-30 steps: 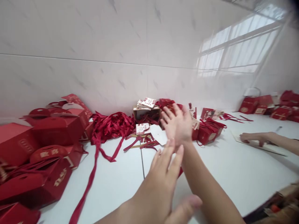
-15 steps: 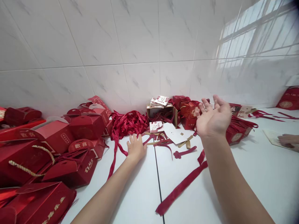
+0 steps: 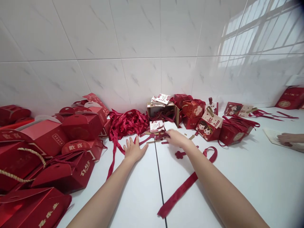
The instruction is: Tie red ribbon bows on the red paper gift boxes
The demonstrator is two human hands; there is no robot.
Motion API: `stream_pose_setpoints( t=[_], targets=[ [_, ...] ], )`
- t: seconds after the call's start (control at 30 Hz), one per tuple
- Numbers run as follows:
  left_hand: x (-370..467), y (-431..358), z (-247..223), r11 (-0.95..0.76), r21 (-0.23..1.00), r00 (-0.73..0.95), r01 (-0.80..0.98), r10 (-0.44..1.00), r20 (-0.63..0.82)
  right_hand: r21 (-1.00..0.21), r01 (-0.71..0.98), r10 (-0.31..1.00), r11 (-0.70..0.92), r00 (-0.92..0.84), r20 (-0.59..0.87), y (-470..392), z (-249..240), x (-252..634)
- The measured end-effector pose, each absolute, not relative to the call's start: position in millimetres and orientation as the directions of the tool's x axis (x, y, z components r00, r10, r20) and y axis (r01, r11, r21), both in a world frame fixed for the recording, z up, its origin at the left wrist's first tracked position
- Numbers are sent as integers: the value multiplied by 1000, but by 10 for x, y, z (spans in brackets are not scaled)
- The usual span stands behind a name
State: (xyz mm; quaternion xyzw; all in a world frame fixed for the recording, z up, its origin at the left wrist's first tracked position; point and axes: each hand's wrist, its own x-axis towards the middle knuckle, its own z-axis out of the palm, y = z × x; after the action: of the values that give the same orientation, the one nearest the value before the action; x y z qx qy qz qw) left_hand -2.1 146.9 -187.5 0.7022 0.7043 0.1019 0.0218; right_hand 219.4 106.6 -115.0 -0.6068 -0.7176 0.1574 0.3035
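Note:
My left hand (image 3: 134, 150) lies on the white table with its fingers spread, just in front of a heap of red ribbon (image 3: 129, 123). To its right, my right hand (image 3: 176, 138) is over the dark red and gold strips (image 3: 155, 136), its fingers curled down; whether it grips a strip is too small to make out. A small white printed card (image 3: 156, 126) lies behind the strips. Under my right forearm runs a long red ribbon (image 3: 178, 197), looped at its far end. A red flower-ended strip (image 3: 180, 155) lies nearby.
Red gift boxes (image 3: 78, 126) crowd the left side. An open box (image 3: 163, 111) with cards on top stands by the tiled wall. More boxes (image 3: 210, 125) stand right of it. At far right, another person's hand (image 3: 288, 139) rests on a booklet (image 3: 273, 135).
My right hand has come down from a raised, palm-up pose onto the strips, uncovering the boxes behind it. My left hand stays on the table, its fingers more spread.

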Motion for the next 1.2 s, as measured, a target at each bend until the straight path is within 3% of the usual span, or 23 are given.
stream_pose_setpoints(
  t=[0.23, 0.37, 0.47, 0.53, 0.63, 0.77, 1.0, 1.2],
  targets=[
    [-17, 1506, -1885, -20, 216, -3, 976, 995, 103, -517, 850, 992, 105, -57, 108, 856, -714, 2576],
    [-15, 1518, -1890, -30, 241, 1, 970, 992, 123, -512, 835, 956, 203, -283, -83, 396, -709, 2391],
    [-24, 1532, -1913, -41, 255, -1, 966, 987, 161, -547, 757, 810, 358, -543, -221, 136, -1095, 2113],
    [-30, 1539, -1926, -50, 260, -2, 964, 980, 197, -600, 666, 745, 443, -646, -166, 63, -1399, 1997],
    [-23, 1525, -1919, -80, 257, 6, 963, 961, 277, -699, 580, 802, 418, -598, -16, 81, -1684, 1978],
    [36, 1425, -1823, -176, 228, 62, 958, 898, 435, -711, 589, 877, 385, -473, 84, 185, -1734, 2060],
    [186, 806, -1276, -541, 114, 379, 834, 710, 594, -721, 596, 932, 353, -289, 218, 281, -1781, 2122],
    [443, 78, -728, -776, -76, 676, 626, 492, 549, -771, 522, 931, 364, -230, 285, 289, -1858, 2148]
  ],
)
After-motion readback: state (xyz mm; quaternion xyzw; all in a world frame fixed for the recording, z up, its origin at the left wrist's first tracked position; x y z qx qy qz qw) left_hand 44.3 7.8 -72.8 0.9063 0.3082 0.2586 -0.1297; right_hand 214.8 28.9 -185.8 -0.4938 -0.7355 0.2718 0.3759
